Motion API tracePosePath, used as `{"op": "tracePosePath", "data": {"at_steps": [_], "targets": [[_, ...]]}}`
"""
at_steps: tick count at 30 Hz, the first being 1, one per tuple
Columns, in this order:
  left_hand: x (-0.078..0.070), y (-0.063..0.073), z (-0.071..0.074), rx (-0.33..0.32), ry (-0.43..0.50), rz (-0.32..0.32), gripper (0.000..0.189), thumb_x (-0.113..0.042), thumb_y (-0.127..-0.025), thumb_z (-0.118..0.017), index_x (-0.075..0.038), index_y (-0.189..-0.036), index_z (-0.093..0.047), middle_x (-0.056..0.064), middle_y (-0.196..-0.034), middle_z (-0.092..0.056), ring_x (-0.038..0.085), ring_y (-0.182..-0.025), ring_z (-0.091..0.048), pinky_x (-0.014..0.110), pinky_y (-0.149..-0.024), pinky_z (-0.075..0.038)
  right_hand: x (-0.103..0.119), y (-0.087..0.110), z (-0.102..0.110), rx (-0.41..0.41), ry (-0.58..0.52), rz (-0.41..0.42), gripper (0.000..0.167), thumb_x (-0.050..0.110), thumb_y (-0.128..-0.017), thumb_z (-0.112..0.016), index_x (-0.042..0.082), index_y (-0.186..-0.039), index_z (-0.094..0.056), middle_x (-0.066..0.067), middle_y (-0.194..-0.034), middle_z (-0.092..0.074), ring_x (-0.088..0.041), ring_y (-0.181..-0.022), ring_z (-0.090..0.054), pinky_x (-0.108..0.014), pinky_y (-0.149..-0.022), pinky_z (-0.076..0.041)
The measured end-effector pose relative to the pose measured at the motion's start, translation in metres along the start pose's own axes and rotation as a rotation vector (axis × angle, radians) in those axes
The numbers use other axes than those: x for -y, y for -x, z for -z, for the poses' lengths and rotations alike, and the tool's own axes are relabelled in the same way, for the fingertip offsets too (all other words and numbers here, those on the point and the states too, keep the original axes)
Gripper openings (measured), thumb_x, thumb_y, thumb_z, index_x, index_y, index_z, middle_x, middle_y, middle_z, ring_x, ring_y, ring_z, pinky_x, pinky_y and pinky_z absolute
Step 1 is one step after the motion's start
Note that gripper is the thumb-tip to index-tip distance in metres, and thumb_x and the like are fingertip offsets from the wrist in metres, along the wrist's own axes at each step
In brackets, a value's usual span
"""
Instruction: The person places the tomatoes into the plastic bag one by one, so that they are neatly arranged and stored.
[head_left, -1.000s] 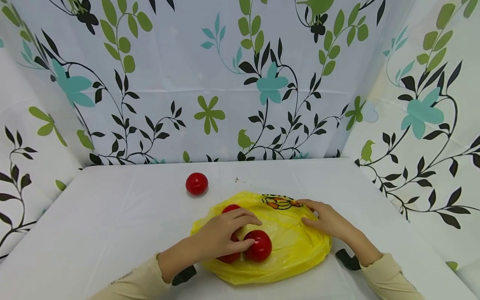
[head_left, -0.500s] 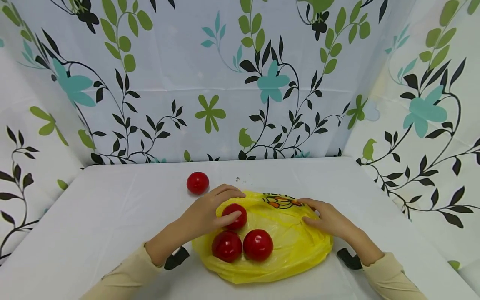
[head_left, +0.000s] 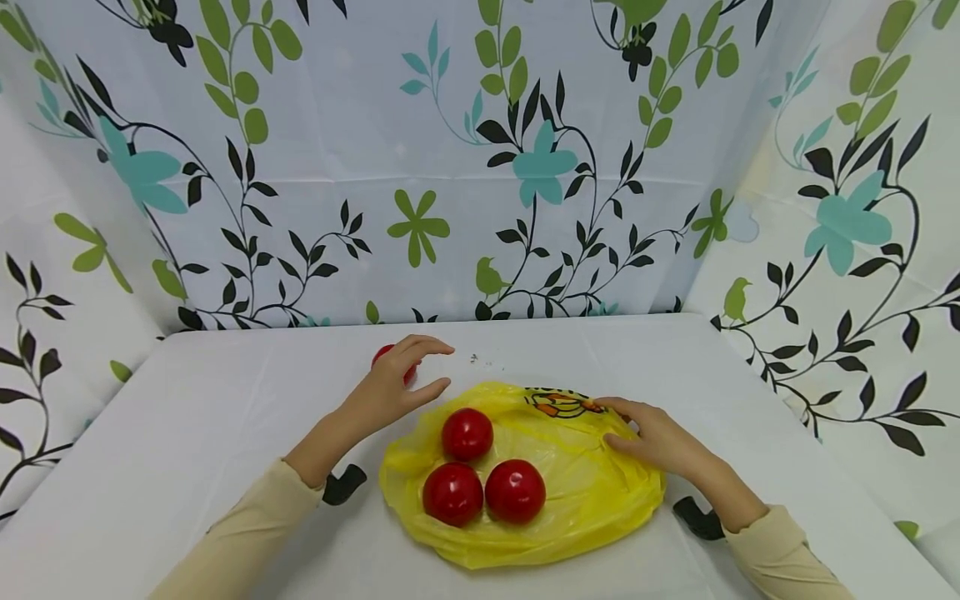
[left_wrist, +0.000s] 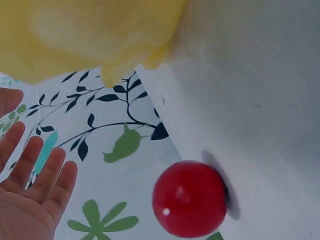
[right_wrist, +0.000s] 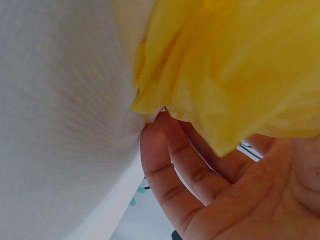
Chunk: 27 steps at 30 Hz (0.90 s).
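In the head view three glossy red balls lie together on the left half of a crumpled yellow plastic bag (head_left: 577, 500): one at the back (head_left: 467, 433), a front left ball (head_left: 453, 494) and a front right ball (head_left: 515, 492). A separate red ball (left_wrist: 190, 199) rests on the table beyond the bag, partly hidden in the head view by my left hand (head_left: 386, 387). That hand is over the table with its thumb and fingers spread, holding nothing. My right hand (head_left: 656, 437) holds the bag's right end, thumb on the plastic and fingers at its far edge.
The white table (head_left: 247, 433) has a few small dark specks (head_left: 480, 360) behind the bag. A floral curtain (head_left: 337, 167) hangs along the table's back, with similar cloth at both sides. Black straps (head_left: 699, 518) show at my wrists.
My left hand has moved from above the balls on the bag, back and to the left, toward the separate ball. The right hand and the bag have stayed nearly still.
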<state>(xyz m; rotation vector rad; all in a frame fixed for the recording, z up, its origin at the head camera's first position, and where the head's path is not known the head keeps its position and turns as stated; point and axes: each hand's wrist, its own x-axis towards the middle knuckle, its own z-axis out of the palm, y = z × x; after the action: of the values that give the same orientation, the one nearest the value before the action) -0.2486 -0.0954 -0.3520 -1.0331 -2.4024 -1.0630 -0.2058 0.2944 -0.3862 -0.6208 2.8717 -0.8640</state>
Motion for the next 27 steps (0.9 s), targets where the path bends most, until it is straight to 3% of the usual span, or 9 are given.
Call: {"op": "tracePosePath", "data": {"at_steps": [3,10,18,27], "targets": [[0.007,-0.001,0.001,-0.006,-0.009,0.017,0.039,-0.01,-0.085,-0.076,-0.009,-0.122,-0.062,0.008,-0.125,-0.059,0.026,-0.119,-0.054,0.045,-0.101,-0.048,0.0,0.0,0.001,-0.005,0.0,0.005,0.049,0.02,-0.094,-0.065,0.007,-0.139,-0.051,-0.018,-0.133,-0.057,-0.034,-0.11,-0.056,-0.058,-0.094,-0.047],[0.023,0.0,0.004,-0.004,-0.011,0.088,0.043,-0.01,-0.084,-0.076,-0.008,-0.124,-0.06,0.012,-0.13,-0.054,0.031,-0.121,-0.052,0.049,-0.096,-0.05,0.0,0.0,0.002,-0.01,0.002,0.019,0.049,0.02,-0.094,-0.064,0.007,-0.139,-0.051,-0.019,-0.134,-0.056,-0.036,-0.111,-0.056,-0.058,-0.095,-0.047],[0.037,0.002,0.005,0.019,-0.035,0.21,0.052,-0.014,-0.085,-0.076,-0.007,-0.132,-0.055,0.017,-0.138,-0.046,0.037,-0.121,-0.048,0.051,-0.09,-0.053,0.001,0.001,0.001,-0.007,-0.015,0.023,0.048,0.02,-0.095,-0.064,0.007,-0.139,-0.051,-0.019,-0.137,-0.054,-0.038,-0.117,-0.053,-0.059,-0.096,-0.045],[0.052,0.003,0.005,0.06,-0.035,0.331,0.069,-0.019,-0.084,-0.077,-0.004,-0.142,-0.042,0.023,-0.145,-0.034,0.042,-0.126,-0.041,0.055,-0.093,-0.051,0.0,0.001,0.001,-0.007,-0.01,0.029,0.049,0.02,-0.095,-0.064,0.005,-0.139,-0.051,-0.019,-0.135,-0.055,-0.035,-0.112,-0.055,-0.056,-0.093,-0.048]]}}
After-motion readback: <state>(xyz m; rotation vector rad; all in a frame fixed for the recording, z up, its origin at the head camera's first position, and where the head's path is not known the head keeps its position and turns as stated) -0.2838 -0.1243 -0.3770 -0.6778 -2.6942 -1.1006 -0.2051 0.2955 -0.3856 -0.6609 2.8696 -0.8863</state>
